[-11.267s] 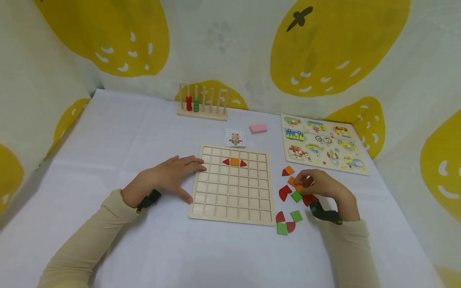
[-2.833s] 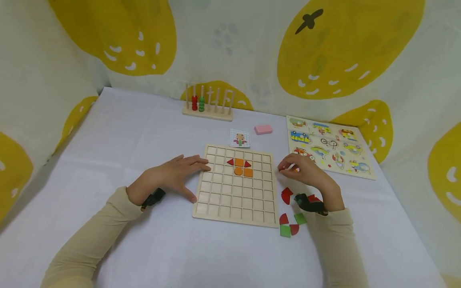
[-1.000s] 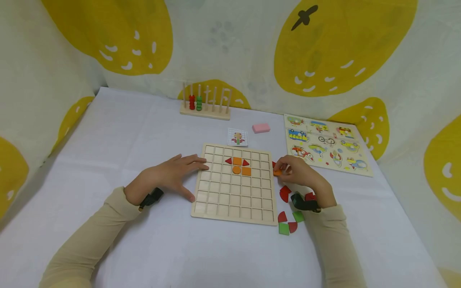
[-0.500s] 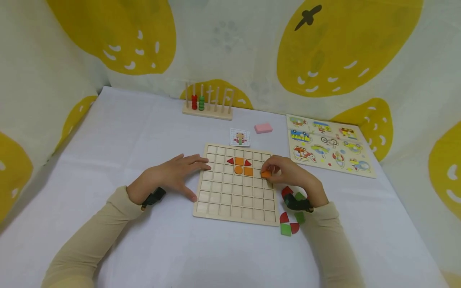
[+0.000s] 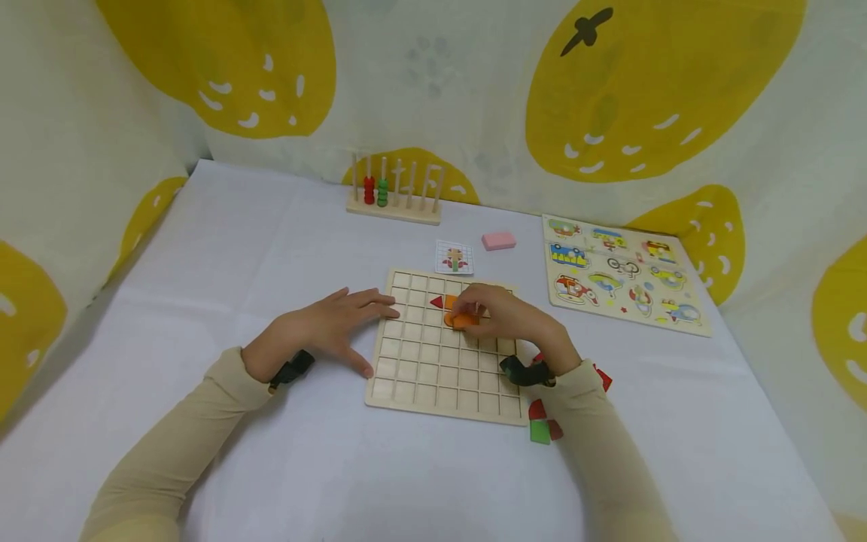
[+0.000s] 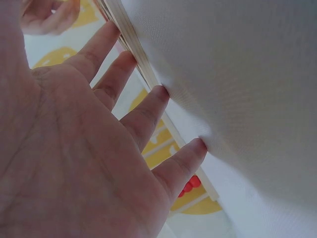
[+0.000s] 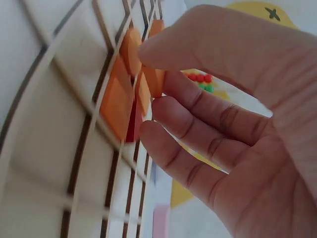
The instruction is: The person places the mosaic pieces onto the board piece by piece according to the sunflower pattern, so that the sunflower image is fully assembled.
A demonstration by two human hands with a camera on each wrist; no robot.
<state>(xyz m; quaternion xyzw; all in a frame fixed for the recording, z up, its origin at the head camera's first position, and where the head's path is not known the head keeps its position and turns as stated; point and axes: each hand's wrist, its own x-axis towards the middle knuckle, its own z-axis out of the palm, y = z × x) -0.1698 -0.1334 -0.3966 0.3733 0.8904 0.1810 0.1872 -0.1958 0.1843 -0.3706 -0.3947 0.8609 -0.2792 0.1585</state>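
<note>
My right hand (image 5: pixel 504 312) is over the upper middle of the wooden grid board (image 5: pixel 430 376), pinching an orange tile (image 7: pixel 156 82) between thumb and fingers. In the right wrist view the tile stands close over several laid pieces: an orange circle (image 7: pixel 131 49), an orange square (image 7: pixel 116 101) and a red triangle (image 7: pixel 133 124). From the head view, another red triangle (image 5: pixel 436 302) sits left of an orange square (image 5: pixel 450 301); the hand covers part of this group. My left hand (image 5: pixel 328 327) rests at the board's left edge, fingers spread, fingertips (image 6: pixel 161 91) along its side.
Red and green pieces (image 5: pixel 539 431) lie right of the board, partly behind the right wrist. Behind the board are a pattern card (image 5: pixel 454 257), a pink block (image 5: pixel 498 241) and a bead-peg stand (image 5: pixel 393 214). A vehicle puzzle (image 5: pixel 626 278) lies back right.
Since the oldest frame, an orange circle and an orange square have been added to the board. Lately my right hand has carried another orange tile leftward over it. My left hand stays put.
</note>
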